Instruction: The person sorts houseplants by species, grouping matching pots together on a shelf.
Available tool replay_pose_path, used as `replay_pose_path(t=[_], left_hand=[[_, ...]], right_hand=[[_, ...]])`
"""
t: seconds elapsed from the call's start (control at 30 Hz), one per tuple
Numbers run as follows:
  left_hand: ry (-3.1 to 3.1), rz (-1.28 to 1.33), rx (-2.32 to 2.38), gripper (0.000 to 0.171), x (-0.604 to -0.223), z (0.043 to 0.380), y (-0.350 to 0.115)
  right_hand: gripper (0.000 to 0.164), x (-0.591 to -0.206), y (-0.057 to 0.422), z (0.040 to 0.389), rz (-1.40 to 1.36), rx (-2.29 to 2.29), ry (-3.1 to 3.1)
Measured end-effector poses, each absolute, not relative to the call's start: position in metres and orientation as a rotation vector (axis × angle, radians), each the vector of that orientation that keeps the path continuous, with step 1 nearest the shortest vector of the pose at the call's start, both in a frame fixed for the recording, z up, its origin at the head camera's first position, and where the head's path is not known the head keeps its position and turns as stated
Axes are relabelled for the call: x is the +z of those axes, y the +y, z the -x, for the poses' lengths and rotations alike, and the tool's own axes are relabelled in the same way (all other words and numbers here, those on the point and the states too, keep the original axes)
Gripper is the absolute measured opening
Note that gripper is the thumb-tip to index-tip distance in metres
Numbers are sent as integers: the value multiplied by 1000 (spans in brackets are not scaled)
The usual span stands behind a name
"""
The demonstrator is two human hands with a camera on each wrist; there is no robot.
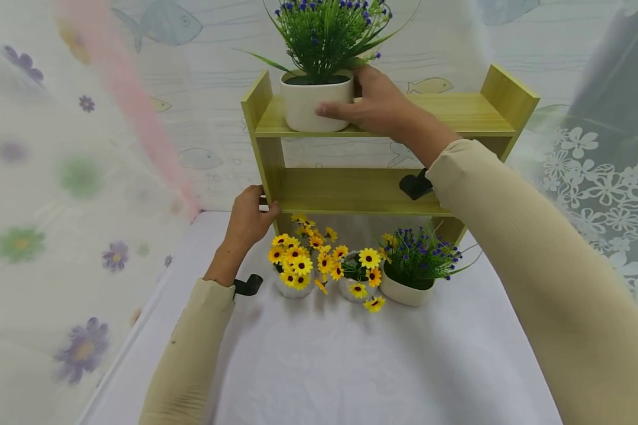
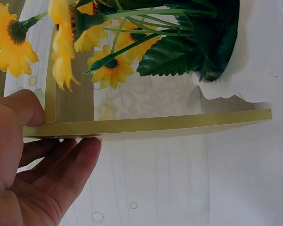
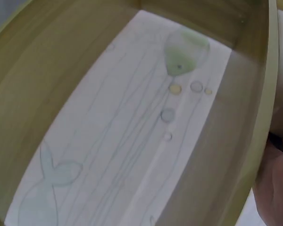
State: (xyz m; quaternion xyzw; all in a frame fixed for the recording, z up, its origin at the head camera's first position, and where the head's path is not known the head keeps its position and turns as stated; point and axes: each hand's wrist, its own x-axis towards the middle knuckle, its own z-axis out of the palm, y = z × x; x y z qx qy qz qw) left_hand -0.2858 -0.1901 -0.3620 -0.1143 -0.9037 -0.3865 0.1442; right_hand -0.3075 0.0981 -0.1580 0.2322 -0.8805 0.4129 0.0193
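On the table [image 1: 340,366], yellow flowers [image 1: 298,265] stand before a wooden shelf [image 1: 345,190]. Left hand [image 1: 248,219], arm extended, partly closed: thumb and fingers pinch the shelf's left upright. Right hand [image 1: 385,106], arm raised, grips a white flowerpot [image 1: 309,107], thumb across its front, at the top board's left end; base contact unclear.

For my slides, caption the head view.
Right hand grips a pot at the shelf's top; left hand pinches the side panel.
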Motion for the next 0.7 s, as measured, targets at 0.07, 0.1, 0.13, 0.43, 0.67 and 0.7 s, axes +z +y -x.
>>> replay_pose_path(t=[0.07,0.1,0.13,0.43,0.67,0.7], left_hand=[[-2603,323,-1117,49,-362,285,-190],[-2603,321,-1117,49,-363,286,-191],[-2602,321,-1120,49,-363,285,-191],[-2574,332,-1132,47,-363,286,-193],[-2560,330,-1132,47,-365,286,-193],[-2558,329,-1129,46,-365,286,-193]], right_hand=[[93,-160,94,307,-719,1264,-2754],[96,-161,92,307,-718,1253,-2767],[98,-162,90,306,-720,1233,-2778],[106,-169,92,293,-657,1073,-2785],[96,-177,112,276,-635,1072,-2723],[94,-178,115,274,-638,1091,-2710]])
